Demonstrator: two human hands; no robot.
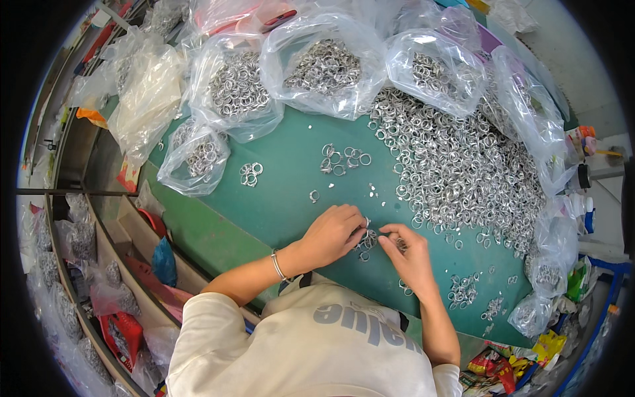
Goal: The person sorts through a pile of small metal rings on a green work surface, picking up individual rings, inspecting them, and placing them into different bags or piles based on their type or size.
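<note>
Silver metal rings lie on the green tabletop (291, 149). My left hand (334, 231), a bangle on its wrist, has its fingers curled together, with a ring (367, 222) at the fingertips. My right hand (410, 257) is curled, thumb toward the fingers, and a few rings (401, 245) show inside its grip. Between the hands sits a small cluster of rings (364, 246), partly hidden by the left fingers. Some more rings (405, 288) show beside the right wrist.
A large heap of rings (469, 172) spreads across the right side. Open clear bags of rings (241, 83) line the far edge. Small ring groups (340, 159) lie beyond my hands, others (463, 291) right of my forearm. Left stands a divided shelf (109, 245) with bags.
</note>
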